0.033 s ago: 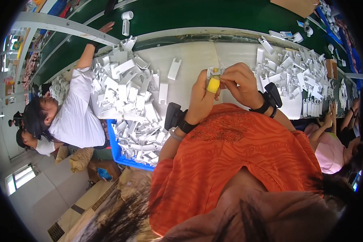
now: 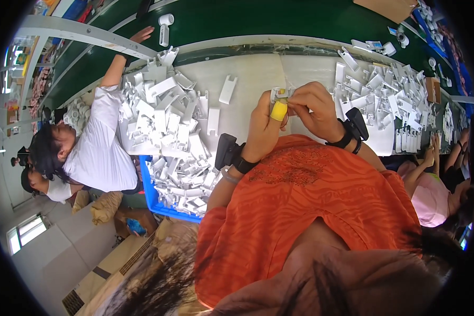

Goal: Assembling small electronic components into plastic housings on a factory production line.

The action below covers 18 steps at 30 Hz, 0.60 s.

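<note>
Above the middle of the table, my left hand (image 2: 263, 126) is closed on a small white plastic part (image 2: 280, 93). A yellow cover (image 2: 278, 111) sits at the tip of my left thumb. My right hand (image 2: 315, 109) is pinched against the same part from the right, its fingertips close to the yellow cover. Whatever small piece may be between those fingertips is hidden. To the left lie a heap of white plastic housings (image 2: 166, 105) and two loose white housings, one tilted (image 2: 227, 89) and one upright (image 2: 213, 121). A second heap of white parts (image 2: 376, 95) spreads on the right.
A blue crate (image 2: 151, 195) full of white housings stands at my left. A white metal post (image 2: 89, 34) crosses the upper left. Beyond the table's raised edge runs a green surface (image 2: 221, 21) with a white handheld fan (image 2: 165, 29). Co-workers sit on both sides.
The co-worker at the left has moved an outstretched hand slightly toward the handheld fan and tilted their head. My own hands stay in place.
</note>
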### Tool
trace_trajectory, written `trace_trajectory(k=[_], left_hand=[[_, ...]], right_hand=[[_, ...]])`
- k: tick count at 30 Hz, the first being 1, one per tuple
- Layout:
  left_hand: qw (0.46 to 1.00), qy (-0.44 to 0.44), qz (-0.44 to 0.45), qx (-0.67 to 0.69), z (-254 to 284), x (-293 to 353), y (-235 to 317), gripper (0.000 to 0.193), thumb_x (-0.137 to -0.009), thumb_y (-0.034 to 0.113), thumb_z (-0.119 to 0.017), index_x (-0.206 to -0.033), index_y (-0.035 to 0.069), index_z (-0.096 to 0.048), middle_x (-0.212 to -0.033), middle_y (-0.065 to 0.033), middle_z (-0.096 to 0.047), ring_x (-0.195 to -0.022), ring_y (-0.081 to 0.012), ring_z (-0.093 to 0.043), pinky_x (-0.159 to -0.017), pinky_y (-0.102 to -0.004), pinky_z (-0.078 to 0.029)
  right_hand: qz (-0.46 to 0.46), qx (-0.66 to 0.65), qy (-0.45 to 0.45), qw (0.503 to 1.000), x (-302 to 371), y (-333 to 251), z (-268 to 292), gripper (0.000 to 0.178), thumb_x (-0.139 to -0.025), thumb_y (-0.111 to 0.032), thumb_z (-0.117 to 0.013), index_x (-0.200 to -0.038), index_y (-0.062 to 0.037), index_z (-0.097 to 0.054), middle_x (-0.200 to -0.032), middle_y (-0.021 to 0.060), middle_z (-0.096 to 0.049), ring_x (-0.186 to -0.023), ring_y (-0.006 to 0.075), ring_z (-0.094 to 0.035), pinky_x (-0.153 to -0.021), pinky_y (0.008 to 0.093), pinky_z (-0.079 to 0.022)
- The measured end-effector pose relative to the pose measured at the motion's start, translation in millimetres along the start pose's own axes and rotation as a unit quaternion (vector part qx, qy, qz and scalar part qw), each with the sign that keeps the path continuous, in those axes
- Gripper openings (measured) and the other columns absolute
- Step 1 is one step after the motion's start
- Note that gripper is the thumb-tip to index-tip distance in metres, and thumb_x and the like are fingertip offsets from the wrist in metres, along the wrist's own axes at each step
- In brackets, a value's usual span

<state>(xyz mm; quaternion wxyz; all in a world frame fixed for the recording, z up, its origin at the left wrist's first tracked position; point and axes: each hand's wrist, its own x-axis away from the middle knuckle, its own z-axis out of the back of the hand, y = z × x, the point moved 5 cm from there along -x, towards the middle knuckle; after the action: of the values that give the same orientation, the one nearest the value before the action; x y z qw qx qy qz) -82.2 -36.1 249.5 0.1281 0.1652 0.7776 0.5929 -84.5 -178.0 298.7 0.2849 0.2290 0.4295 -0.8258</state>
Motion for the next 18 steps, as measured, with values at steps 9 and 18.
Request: trace_trajectory(k=[9,18], left_hand=[[1.000,0.022,-0.003,-0.013,0.0,-2.1,0.2,0.019,-0.099,0.013,-0.045,-0.113,0.000,-0.048,-0.069,0.0010,-0.049,-0.060,-0.0043,-0.043,-0.053,-0.0207,-0.037],[0.996,0.061,0.014,-0.071,3.3,-6.8,0.1,0.017,-0.099,0.011,-0.045,-0.109,0.000,-0.052,-0.070,0.0005,-0.053,-0.059,-0.0048,-0.045,-0.052,-0.0213,-0.039]], right_hand=[[-0.002,0.004,-0.011,1.000,1.5,5.6,-1.4,0.027,-0.069,0.010,-0.070,-0.092,-0.0043,-0.064,-0.087,0.0087,-0.061,-0.080,0.0267,-0.058,-0.069,0.0340,-0.045],[-0.013,0.002,-0.002,1.000,1.9,11.9,-5.4,0.027,-0.067,0.007,-0.071,-0.090,-0.0060,-0.065,-0.085,0.0067,-0.061,-0.080,0.0272,-0.057,-0.070,0.0360,-0.045]])
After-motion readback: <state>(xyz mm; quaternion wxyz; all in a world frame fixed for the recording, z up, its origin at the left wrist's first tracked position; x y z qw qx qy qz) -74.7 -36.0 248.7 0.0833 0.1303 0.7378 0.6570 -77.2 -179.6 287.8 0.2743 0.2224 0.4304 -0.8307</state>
